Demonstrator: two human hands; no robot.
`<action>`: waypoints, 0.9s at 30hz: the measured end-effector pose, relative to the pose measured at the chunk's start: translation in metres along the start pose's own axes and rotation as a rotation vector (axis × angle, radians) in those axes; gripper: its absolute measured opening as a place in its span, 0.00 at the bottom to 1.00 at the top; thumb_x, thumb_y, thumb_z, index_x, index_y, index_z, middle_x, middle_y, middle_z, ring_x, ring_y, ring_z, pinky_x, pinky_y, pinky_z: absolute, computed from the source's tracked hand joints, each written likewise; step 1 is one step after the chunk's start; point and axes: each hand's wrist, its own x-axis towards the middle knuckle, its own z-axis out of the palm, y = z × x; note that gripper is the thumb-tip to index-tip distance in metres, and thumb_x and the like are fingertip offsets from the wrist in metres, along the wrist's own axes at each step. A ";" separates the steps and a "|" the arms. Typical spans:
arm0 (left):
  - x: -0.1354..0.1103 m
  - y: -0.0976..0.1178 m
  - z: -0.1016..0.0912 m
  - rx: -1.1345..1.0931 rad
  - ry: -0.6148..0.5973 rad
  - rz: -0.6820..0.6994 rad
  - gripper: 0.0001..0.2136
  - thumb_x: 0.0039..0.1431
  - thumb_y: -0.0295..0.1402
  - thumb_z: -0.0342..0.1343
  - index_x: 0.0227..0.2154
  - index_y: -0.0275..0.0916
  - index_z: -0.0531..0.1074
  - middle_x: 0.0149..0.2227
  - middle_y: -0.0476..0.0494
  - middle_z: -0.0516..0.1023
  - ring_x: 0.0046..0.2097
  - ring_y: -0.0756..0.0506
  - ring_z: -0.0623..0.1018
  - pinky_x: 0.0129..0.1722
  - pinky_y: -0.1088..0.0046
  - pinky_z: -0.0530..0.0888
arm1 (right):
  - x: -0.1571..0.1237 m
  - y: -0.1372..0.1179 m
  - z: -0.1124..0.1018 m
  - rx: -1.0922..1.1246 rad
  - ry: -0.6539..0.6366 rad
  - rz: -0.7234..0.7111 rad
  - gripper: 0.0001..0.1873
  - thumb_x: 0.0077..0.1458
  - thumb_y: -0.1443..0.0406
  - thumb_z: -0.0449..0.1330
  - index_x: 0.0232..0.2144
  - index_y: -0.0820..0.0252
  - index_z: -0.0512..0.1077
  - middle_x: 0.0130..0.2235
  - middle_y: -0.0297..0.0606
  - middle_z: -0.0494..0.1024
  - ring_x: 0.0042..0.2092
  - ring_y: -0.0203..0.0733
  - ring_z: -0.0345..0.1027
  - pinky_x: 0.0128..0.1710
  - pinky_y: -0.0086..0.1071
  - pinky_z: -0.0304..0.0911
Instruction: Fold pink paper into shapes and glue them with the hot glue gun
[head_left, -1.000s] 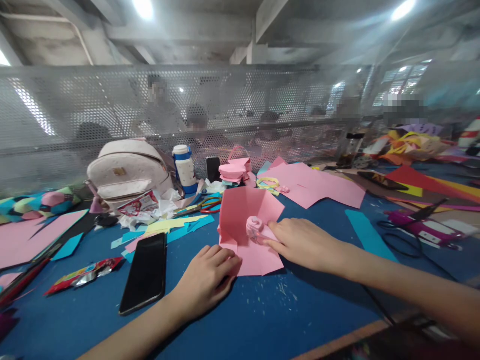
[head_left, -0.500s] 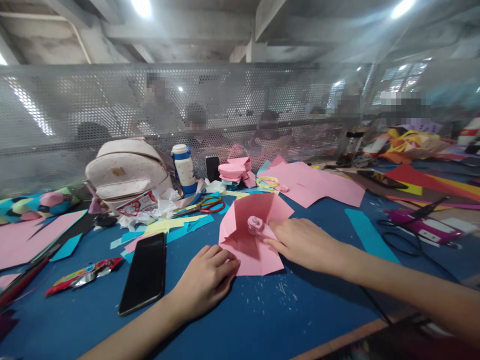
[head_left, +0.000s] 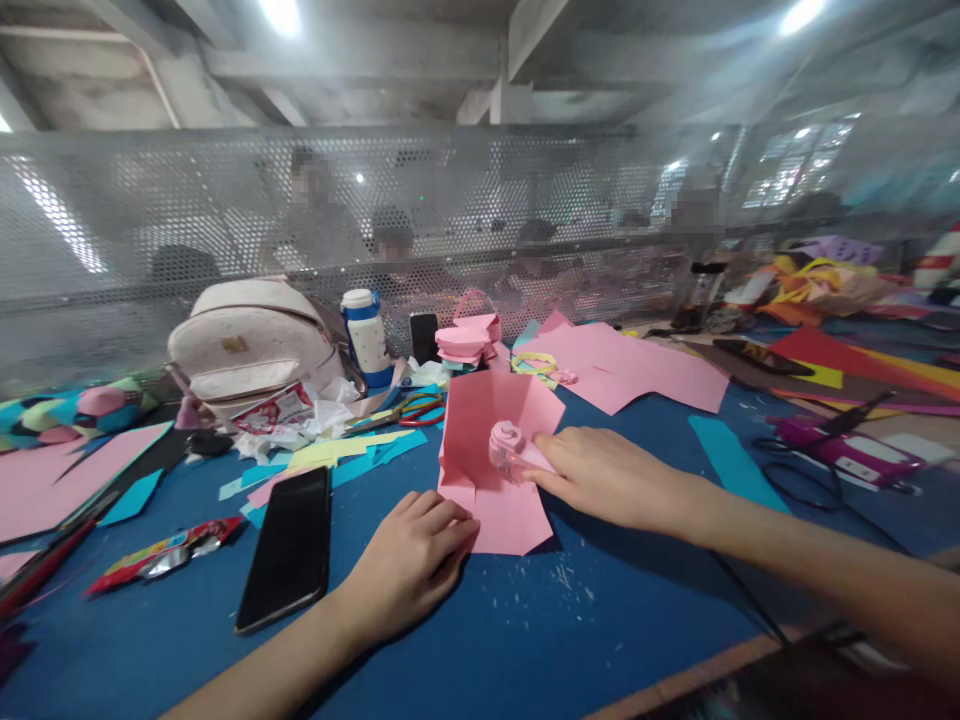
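A folded sheet of pink paper [head_left: 510, 520] stands partly upright on the blue table, with creased flaps at its left and back. My left hand [head_left: 420, 545] rests at its lower left edge, fingers curled and holding the paper down. In my right hand [head_left: 600, 475] is a small pink tape dispenser [head_left: 508, 440] with a rounded head, held inside the fold over the paper. My right fingers are closed round its tail end; its tip against the paper is hard to make out.
A black phone [head_left: 289, 550] and a red snack wrapper [head_left: 169, 553] lie at left. Behind are scissors [head_left: 409, 410], paper scraps, a pale backpack [head_left: 251, 340], a bottle [head_left: 367, 340] and large pink sheets [head_left: 622, 365]. At right sits a purple corded device [head_left: 847, 450].
The pink paper's right side has swung inward to the left, so the sheet looks narrower. My right hand and the tape dispenser have shifted slightly left; my left hand has stayed in place.
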 end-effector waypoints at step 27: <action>-0.001 0.001 -0.002 -0.014 -0.047 -0.007 0.14 0.67 0.31 0.44 0.51 0.44 0.68 0.45 0.43 0.74 0.45 0.42 0.69 0.43 0.62 0.65 | 0.001 0.010 -0.022 0.439 -0.136 0.069 0.22 0.64 0.52 0.47 0.29 0.61 0.70 0.19 0.32 0.71 0.23 0.35 0.65 0.25 0.28 0.52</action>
